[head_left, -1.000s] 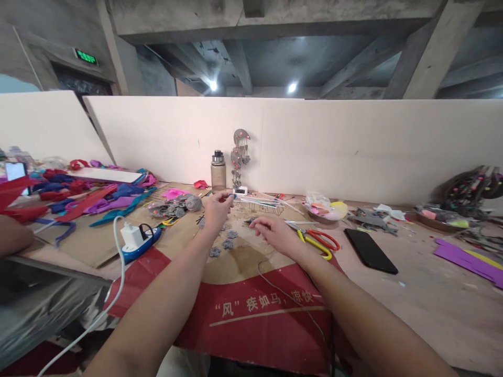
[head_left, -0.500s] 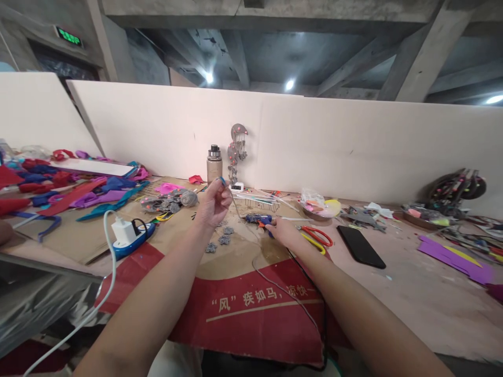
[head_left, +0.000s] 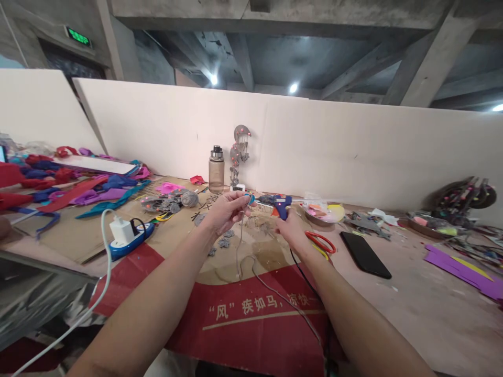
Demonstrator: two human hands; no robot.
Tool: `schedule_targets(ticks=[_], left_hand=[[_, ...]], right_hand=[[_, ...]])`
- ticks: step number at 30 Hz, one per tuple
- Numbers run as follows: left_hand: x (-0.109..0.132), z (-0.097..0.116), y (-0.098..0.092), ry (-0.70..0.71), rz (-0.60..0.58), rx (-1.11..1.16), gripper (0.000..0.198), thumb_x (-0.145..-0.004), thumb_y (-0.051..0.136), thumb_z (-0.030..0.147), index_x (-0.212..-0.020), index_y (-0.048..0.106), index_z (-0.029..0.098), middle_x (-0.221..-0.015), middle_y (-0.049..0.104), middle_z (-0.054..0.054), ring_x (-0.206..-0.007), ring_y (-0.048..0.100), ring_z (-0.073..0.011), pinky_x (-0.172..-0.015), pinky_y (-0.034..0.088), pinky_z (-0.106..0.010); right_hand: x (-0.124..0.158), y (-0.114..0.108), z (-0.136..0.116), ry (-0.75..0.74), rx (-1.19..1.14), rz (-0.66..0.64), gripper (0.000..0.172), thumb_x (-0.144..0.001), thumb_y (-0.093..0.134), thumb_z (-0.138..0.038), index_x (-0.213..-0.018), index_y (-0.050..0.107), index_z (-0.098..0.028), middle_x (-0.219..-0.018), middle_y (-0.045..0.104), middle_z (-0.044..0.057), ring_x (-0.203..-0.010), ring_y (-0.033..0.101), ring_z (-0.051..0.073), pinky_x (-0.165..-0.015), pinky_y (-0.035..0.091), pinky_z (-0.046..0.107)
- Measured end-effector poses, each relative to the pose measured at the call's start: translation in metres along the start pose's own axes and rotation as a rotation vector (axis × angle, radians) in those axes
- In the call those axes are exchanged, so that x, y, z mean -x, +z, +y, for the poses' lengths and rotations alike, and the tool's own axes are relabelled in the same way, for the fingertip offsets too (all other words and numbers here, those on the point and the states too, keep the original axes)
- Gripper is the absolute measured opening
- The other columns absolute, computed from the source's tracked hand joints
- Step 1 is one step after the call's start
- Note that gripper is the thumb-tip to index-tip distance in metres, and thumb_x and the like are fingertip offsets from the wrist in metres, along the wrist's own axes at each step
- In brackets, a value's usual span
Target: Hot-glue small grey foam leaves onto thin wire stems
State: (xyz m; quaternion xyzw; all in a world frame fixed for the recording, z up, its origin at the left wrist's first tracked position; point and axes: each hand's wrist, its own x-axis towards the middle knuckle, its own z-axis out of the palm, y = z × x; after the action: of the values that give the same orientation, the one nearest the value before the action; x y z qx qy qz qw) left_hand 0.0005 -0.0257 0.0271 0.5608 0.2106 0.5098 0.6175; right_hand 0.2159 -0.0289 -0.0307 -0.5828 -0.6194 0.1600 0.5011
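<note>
My right hand is closed round the handle of a blue glue gun with an orange trigger. Its nozzle points left, close to a small blue piece pinched in the fingertips of my left hand. A grey yarn strand hangs from that hand and trails over the red-printed cardboard. Whether nozzle and piece touch, I cannot tell. Small grey yarn stars lie just below my left hand, partly covered by it.
A bottle and a grey hanging ornament stand by the white partition. Red-handled scissors and a black phone lie on the right. Left are a blue power strip with a white charger and coloured cloth strips.
My right hand has lifted the glue gun off the table. My left hand has moved right and down with the blue piece, bringing the two close together.
</note>
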Motion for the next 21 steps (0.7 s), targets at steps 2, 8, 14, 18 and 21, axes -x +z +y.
schedule_targets(ticks=[2, 8, 14, 18, 21], left_hand=[[-0.006, -0.007, 0.000, 0.028, 0.111, 0.033, 0.041, -0.059, 0.084, 0.045, -0.075, 0.063, 0.014, -0.073, 0.067, -0.004, -0.047, 0.046, -0.0028, -0.035, 0.018, -0.015], [-0.012, -0.019, -0.011, 0.058, 0.275, 0.011, 0.046, -0.056, 0.084, 0.049, -0.079, 0.067, 0.013, -0.080, 0.070, -0.005, -0.043, 0.042, -0.0010, -0.035, 0.012, -0.017], [-0.014, -0.017, -0.012, 0.035, 0.368, -0.028, 0.049, -0.049, 0.086, 0.050, -0.076, 0.068, 0.014, -0.082, 0.072, -0.007, -0.043, 0.042, -0.0016, -0.036, 0.012, -0.018], [-0.015, -0.017, -0.012, 0.028, 0.382, -0.059, 0.047, -0.051, 0.084, 0.050, -0.079, 0.069, 0.014, -0.085, 0.073, -0.008, -0.044, 0.043, -0.0030, -0.036, 0.011, -0.018], [-0.014, -0.017, -0.011, 0.036, 0.366, -0.095, 0.046, -0.055, 0.081, 0.050, -0.080, 0.071, 0.013, -0.087, 0.073, -0.009, -0.044, 0.043, -0.0032, -0.037, 0.010, -0.019]], right_hand=[[0.005, -0.005, -0.013, 0.066, -0.222, 0.072, 0.037, -0.070, 0.054, -0.025, -0.107, 0.049, -0.020, -0.094, 0.067, 0.007, -0.069, 0.065, 0.018, -0.055, 0.052, 0.029], [0.029, -0.017, -0.054, -0.087, -0.361, -0.021, 0.038, -0.079, 0.054, -0.034, -0.113, 0.047, -0.021, -0.105, 0.067, 0.006, -0.069, 0.060, 0.015, -0.063, 0.050, 0.030], [0.039, -0.020, -0.061, -0.223, -0.127, -0.033, 0.024, -0.087, 0.053, -0.037, -0.105, 0.056, -0.021, -0.094, 0.066, 0.005, -0.078, 0.058, 0.020, -0.077, 0.047, 0.034], [0.040, -0.016, -0.060, -0.279, -0.140, -0.067, 0.021, -0.088, 0.051, -0.032, -0.105, 0.054, -0.021, -0.095, 0.064, 0.005, -0.083, 0.058, 0.021, -0.082, 0.046, 0.034], [0.039, -0.014, -0.059, -0.286, -0.115, -0.065, 0.023, -0.088, 0.051, -0.031, -0.108, 0.053, -0.020, -0.095, 0.064, 0.006, -0.084, 0.057, 0.021, -0.083, 0.045, 0.035]])
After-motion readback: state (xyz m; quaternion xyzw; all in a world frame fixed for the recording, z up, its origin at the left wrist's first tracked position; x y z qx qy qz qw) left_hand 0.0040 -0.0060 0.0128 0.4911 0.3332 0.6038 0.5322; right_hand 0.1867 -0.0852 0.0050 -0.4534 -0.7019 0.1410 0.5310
